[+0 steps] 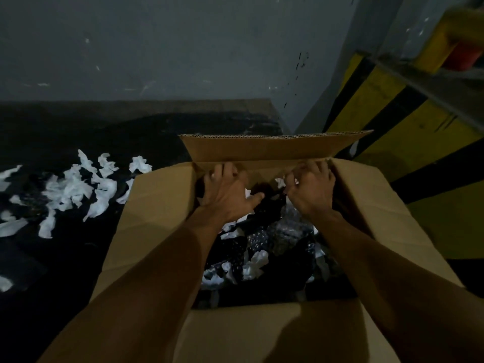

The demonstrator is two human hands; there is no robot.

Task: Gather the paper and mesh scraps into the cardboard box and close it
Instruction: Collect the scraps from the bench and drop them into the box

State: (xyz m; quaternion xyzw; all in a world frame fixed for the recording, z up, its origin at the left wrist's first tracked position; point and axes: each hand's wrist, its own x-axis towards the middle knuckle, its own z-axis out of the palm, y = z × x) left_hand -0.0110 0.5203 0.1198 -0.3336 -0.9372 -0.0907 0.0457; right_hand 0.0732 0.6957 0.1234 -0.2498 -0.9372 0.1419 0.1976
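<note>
The cardboard box (162, 218) sits open, partly filled with scraps. Left hand (227, 195) spread, fingers empty; right hand (310, 191) curled, contents unclear. Many paper scraps (78, 189) lie on the floor beside it; flaps unclosed.

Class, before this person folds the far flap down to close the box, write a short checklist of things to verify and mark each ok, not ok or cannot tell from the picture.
1. All paper scraps gathered: not ok. Many white paper scraps lie on the dark floor left of the cardboard box.
2. Scraps already inside: ok. White and dark mesh-like pieces fill the box.
3. Contents below the rim: cannot tell.
4. Both hands placed: ok. The left hand and right hand reach the base of the far flap.
5. Side flaps clear: ok. Both splay outward.
6. Hands empty: cannot tell; the right fingers curl near a scrap.
</note>
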